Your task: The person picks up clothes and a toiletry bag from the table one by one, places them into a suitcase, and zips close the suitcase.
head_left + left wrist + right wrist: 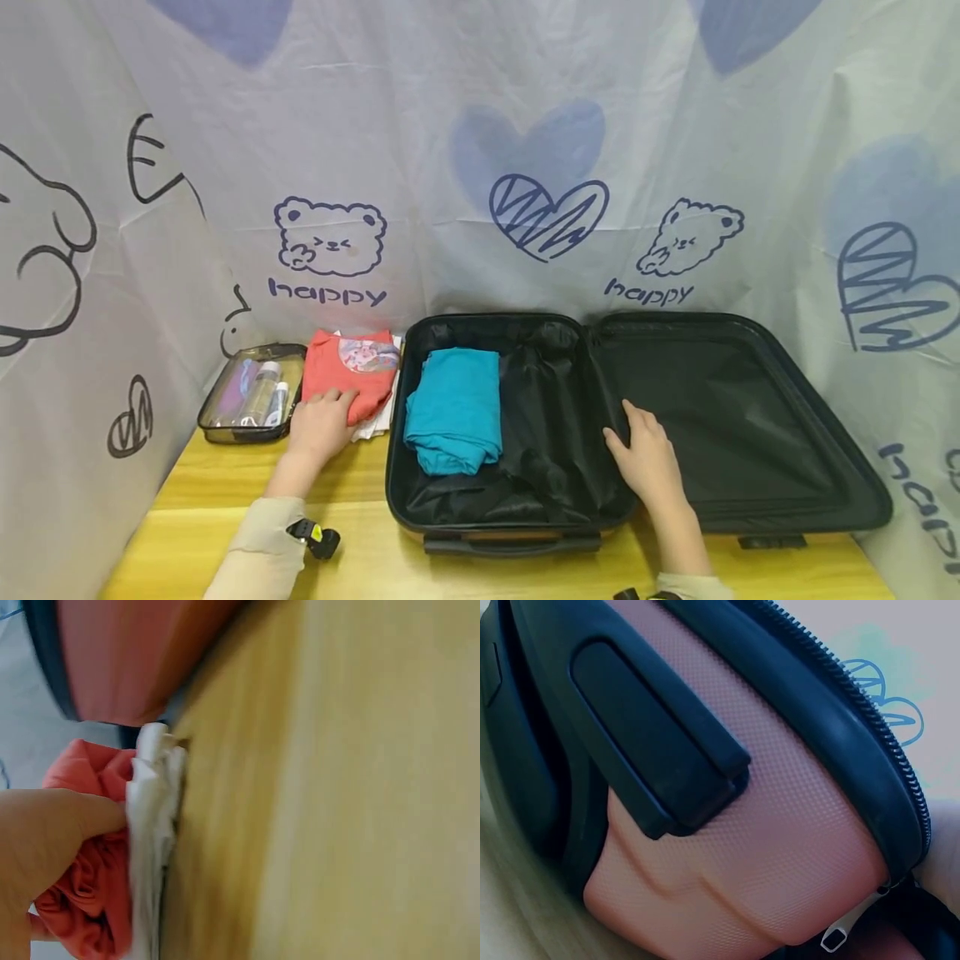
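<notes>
On the left, my left hand [321,425] grips a folded coral-red shirt [352,379] with a printed picture. In the left wrist view, the thumb [94,814] lies along the shirt's side, just above folded white cloth [154,847] underneath. A black suitcase [517,527] lies spread apart, its outside pinkish in the right wrist view. Inside its left half rests a folded teal garment [456,408]. My right hand [648,458] is at the rim between the two halves, fingers loosely extended and holding nothing; the right wrist view mostly hides it.
Left of the shirt stands a clear zip pouch [217,435] with bottles and a tube inside. The suitcase lid [742,417] spreads to the right on the wooden table [360,517]. A printed curtain [450,275] hangs behind and at the sides.
</notes>
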`<state>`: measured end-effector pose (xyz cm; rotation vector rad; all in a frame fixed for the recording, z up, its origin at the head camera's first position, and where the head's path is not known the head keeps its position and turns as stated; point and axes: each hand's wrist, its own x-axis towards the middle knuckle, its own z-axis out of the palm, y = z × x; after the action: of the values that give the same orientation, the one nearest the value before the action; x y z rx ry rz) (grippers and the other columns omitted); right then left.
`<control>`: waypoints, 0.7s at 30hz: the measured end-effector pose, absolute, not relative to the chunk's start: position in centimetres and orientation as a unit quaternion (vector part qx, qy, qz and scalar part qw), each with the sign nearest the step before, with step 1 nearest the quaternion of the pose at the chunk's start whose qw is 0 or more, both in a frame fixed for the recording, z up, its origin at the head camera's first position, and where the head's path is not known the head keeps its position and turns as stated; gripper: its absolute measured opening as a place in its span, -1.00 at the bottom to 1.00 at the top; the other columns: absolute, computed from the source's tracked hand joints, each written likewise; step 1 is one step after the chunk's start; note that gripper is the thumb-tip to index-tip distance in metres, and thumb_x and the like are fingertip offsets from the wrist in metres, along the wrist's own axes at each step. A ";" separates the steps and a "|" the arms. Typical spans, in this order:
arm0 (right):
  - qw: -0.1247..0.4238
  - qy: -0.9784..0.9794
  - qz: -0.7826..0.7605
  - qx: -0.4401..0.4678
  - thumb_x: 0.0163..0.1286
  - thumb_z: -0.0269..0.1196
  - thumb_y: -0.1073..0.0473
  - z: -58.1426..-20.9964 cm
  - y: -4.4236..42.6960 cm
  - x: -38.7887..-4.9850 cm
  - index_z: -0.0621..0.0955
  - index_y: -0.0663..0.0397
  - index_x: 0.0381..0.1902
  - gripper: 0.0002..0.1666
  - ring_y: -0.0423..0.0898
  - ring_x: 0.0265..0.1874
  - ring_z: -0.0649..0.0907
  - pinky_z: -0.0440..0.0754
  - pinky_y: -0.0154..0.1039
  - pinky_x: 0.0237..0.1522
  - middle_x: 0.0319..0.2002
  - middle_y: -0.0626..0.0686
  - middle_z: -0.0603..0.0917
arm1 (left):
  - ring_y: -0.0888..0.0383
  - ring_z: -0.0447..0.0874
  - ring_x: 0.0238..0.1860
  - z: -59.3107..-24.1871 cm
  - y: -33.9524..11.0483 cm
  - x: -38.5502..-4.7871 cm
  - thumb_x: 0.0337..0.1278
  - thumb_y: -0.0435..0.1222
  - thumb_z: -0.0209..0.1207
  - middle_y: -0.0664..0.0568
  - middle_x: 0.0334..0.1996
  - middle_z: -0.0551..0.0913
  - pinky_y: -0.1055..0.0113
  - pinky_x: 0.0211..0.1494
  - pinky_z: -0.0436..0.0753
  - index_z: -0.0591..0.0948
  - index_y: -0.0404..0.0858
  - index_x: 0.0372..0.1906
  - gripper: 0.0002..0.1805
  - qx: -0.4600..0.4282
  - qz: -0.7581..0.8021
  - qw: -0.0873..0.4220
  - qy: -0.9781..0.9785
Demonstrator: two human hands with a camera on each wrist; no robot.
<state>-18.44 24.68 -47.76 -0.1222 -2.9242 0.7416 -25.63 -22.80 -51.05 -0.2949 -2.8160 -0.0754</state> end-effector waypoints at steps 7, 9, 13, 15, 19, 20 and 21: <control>0.058 -0.966 0.247 -0.042 0.46 0.09 -0.03 -47.6 24.7 -18.5 0.18 0.25 0.47 -0.22 0.38 0.36 0.29 0.30 0.34 0.29 0.38 0.39 0.27 | -0.19 0.62 -0.07 -50.9 -23.3 -25.9 -0.08 -0.22 0.40 -0.14 -0.08 0.69 -0.15 -0.18 0.63 0.59 -0.19 0.14 -0.44 -0.140 -0.030 0.183 -0.973; 0.061 -0.966 0.247 -0.040 0.46 0.10 -0.02 -47.6 24.7 -18.5 0.19 0.26 0.47 -0.22 0.38 0.35 0.30 0.31 0.34 0.28 0.37 0.40 0.28 | -0.20 0.64 -0.07 -50.8 -23.4 -26.1 -0.09 -0.28 0.39 -0.15 -0.07 0.70 -0.14 -0.17 0.63 0.59 -0.20 0.14 -0.45 -0.146 -0.037 0.197 -0.969; 0.068 -0.965 0.250 -0.038 0.45 0.11 -0.03 -47.7 24.7 -18.5 0.20 0.26 0.47 -0.22 0.39 0.34 0.31 0.32 0.34 0.27 0.37 0.40 0.29 | -0.23 0.68 -0.09 -50.2 -23.5 -26.6 -0.14 -0.38 0.39 -0.19 -0.07 0.70 -0.15 -0.18 0.64 0.59 -0.24 0.13 -0.43 -0.158 -0.050 0.235 -0.958; 0.066 -0.965 0.250 -0.038 0.45 0.10 -0.02 -47.7 24.7 -18.5 0.19 0.26 0.47 -0.22 0.38 0.34 0.31 0.31 0.34 0.28 0.37 0.39 0.29 | -0.26 0.68 -0.12 -49.7 -23.7 -26.8 -0.17 -0.41 0.40 -0.22 -0.09 0.70 -0.15 -0.18 0.64 0.58 -0.26 0.13 -0.41 -0.158 -0.057 0.253 -0.953; 0.061 -0.965 0.251 -0.041 0.45 0.10 -0.03 -47.6 24.6 -18.5 0.19 0.25 0.47 -0.22 0.38 0.35 0.30 0.32 0.33 0.28 0.38 0.39 0.28 | -0.27 0.69 -0.19 -48.5 -23.9 -27.5 -0.20 -0.44 0.40 -0.25 -0.12 0.70 -0.13 -0.21 0.65 0.58 -0.28 0.11 -0.41 -0.151 -0.065 0.275 -0.947; 0.061 -0.966 0.250 -0.040 0.46 0.10 -0.03 -47.6 24.6 -18.6 0.19 0.25 0.47 -0.22 0.38 0.34 0.30 0.32 0.33 0.28 0.38 0.39 0.28 | -0.27 0.69 -0.20 -48.2 -23.9 -27.7 -0.19 -0.45 0.38 -0.24 -0.13 0.70 -0.13 -0.24 0.65 0.58 -0.27 0.11 -0.42 -0.149 -0.063 0.279 -0.947; 0.062 -0.966 0.250 -0.040 0.46 0.10 -0.03 -47.6 24.6 -18.6 0.19 0.26 0.47 -0.22 0.38 0.34 0.30 0.32 0.33 0.28 0.37 0.39 0.28 | -0.28 0.69 -0.20 -47.9 -24.0 -27.9 -0.19 -0.46 0.37 -0.24 -0.13 0.70 -0.13 -0.26 0.65 0.58 -0.27 0.11 -0.42 -0.148 -0.061 0.283 -0.946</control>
<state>-18.57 24.63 -47.63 -0.1201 -2.9187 0.7545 -27.91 -23.96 -47.90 -0.3954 -2.5308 -0.1634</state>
